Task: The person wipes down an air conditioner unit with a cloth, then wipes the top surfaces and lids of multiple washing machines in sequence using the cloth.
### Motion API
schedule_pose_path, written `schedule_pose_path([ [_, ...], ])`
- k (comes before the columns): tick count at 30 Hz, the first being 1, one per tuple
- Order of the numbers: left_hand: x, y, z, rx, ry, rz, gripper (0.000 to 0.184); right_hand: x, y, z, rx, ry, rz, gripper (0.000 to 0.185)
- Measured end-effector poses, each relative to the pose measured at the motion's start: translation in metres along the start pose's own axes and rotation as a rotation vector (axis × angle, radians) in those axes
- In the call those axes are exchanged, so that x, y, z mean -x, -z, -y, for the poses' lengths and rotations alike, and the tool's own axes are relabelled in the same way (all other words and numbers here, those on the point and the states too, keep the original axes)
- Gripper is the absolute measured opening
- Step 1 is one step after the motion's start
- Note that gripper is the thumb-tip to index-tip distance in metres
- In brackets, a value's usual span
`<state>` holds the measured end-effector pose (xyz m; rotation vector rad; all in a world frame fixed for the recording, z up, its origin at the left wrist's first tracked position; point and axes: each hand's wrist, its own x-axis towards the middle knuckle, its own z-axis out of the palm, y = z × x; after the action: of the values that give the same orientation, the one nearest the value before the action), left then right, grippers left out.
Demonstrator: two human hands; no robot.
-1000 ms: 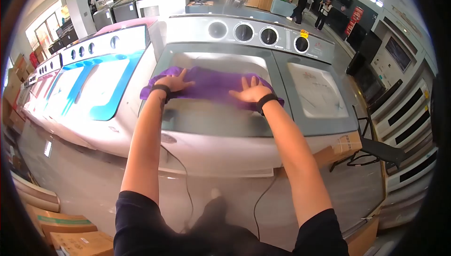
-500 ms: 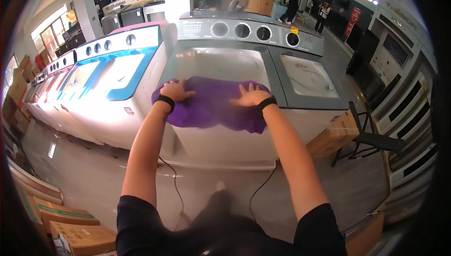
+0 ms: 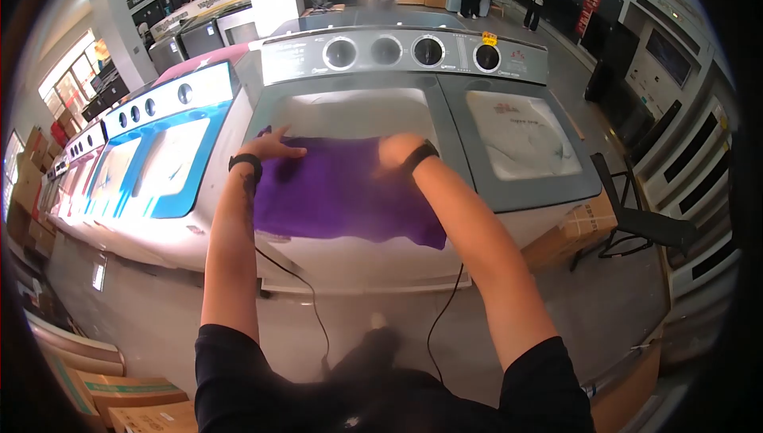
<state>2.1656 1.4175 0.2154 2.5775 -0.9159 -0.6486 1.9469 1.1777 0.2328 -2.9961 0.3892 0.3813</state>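
Creased purple cloth (image 3: 342, 195) drapes over the twin-tub washing machine (image 3: 459, 127), long axis left-right. Hands apart: left hand (image 3: 273, 148) spread on cloth; right hand (image 3: 401, 152) curled, grip indeterminable.

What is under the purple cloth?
Around the purple cloth, the grey washing machine shows its left lid and front panel; whatever lies beneath the cloth is covered and cannot be seen.
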Motion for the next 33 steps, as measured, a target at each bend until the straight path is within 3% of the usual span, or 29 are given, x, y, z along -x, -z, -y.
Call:
schedule_pose_path([
  [4, -0.029, 0.014, -0.031, -0.303, 0.095, -0.037, 0.111, -0.025, 0.023, -0.020, 0.040, 0.041, -0.078, 0.051],
  [11, -0.119, 0.040, -0.020, -0.188, -0.075, -0.035, 0.113, -0.115, 0.045, -0.031, 0.065, -0.010, 0.165, 0.051],
  [14, -0.140, 0.042, -0.017, -0.140, -0.100, -0.110, 0.106, -0.136, 0.054, -0.039, 0.083, 0.052, 0.033, 0.061],
  [18, -0.177, 0.044, -0.001, -0.087, -0.068, -0.221, 0.111, -0.161, 0.056, -0.053, 0.048, -0.097, -0.011, 0.069],
  [20, -0.177, 0.045, -0.008, -0.079, -0.036, -0.234, 0.111, -0.180, 0.045, -0.067, -0.017, -0.260, -0.104, 0.081],
  [21, -0.178, 0.045, -0.006, -0.083, -0.037, -0.247, 0.111, -0.206, 0.025, -0.083, -0.021, -0.241, -0.089, 0.094],
  [23, -0.171, 0.040, -0.004, -0.078, -0.058, -0.331, 0.101, -0.194, 0.026, -0.076, -0.035, -0.304, -0.101, 0.093],
  [27, -0.148, 0.003, -0.033, -0.300, 0.130, -0.577, 0.076, -0.156, 0.031, -0.056, -0.155, -0.460, -0.098, 0.091],
  [30, -0.121, -0.018, -0.059, -0.345, 0.299, -0.552, 0.077, -0.132, 0.029, -0.055, -0.177, -0.417, -0.018, 0.092],
  [33, -0.080, -0.022, -0.063, -0.185, 0.366, -0.367, 0.077, -0.099, 0.023, -0.049, -0.138, -0.460, 0.009, 0.094],
])
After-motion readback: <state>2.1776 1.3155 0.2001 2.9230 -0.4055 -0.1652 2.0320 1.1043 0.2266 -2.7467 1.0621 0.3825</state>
